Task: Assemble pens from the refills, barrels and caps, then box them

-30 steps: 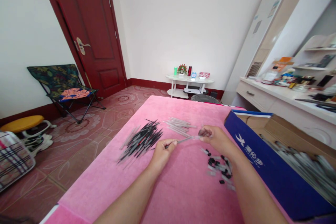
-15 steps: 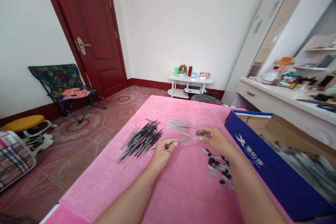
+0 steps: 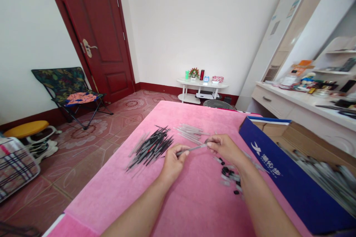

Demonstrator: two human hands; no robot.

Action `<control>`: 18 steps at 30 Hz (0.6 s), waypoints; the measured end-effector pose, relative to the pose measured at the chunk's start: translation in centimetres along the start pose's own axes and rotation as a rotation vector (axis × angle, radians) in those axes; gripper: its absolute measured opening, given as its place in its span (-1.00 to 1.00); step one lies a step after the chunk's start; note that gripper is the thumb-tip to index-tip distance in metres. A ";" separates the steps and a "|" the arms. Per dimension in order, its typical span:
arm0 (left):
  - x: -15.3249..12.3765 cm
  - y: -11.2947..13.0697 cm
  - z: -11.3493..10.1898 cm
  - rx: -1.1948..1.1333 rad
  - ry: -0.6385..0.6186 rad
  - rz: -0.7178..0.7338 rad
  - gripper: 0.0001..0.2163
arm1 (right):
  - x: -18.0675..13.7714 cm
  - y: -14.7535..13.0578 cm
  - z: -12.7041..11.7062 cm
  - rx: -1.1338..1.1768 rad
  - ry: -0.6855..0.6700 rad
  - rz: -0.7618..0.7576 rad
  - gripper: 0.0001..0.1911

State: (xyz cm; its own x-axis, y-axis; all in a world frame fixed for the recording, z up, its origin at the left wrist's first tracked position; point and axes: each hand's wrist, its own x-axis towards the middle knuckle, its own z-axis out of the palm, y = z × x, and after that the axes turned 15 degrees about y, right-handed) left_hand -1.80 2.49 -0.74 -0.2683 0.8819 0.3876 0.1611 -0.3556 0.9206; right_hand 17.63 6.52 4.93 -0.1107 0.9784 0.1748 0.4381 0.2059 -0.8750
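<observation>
My left hand [image 3: 174, 158] is closed on one end of a slim grey pen [image 3: 197, 148], thumb along its top. My right hand [image 3: 219, 144] pinches the pen's other end, where a small dark part shows at the fingertips. Left of my hands lies a pile of thin black and grey pen refills [image 3: 152, 146], with a bit of red among them. Behind the pen is a group of whitish pen barrels [image 3: 190, 132]. Small black and clear pen parts [image 3: 229, 172], perhaps caps, are scattered beside my right forearm, which hides some of them.
A pink cloth [image 3: 116, 192] covers the table. On the right, a blue box [image 3: 278, 170] holds many grey pens [image 3: 319, 170]. Beyond are a white dresser [image 3: 280, 100], a low white table [image 3: 203, 82], a folding chair [image 3: 61, 81] and a red door [image 3: 94, 26].
My right hand has shifted slightly left, nearer my left hand, along the pen. Pale pieces beside the blue box now show past my right forearm. Both hands still hold the pen.
</observation>
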 end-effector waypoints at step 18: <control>-0.9 1.8 -0.8 0.143 0.058 0.303 -0.83 | -0.6 -0.6 0.6 0.086 -0.061 0.101 -0.91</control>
State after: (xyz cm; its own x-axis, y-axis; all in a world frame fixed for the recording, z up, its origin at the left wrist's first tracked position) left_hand -1.98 0.78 0.58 -0.2409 0.7222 0.6484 0.3721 -0.5483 0.7489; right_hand 16.94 5.85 5.08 -0.1245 0.9905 0.0583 0.3721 0.1011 -0.9227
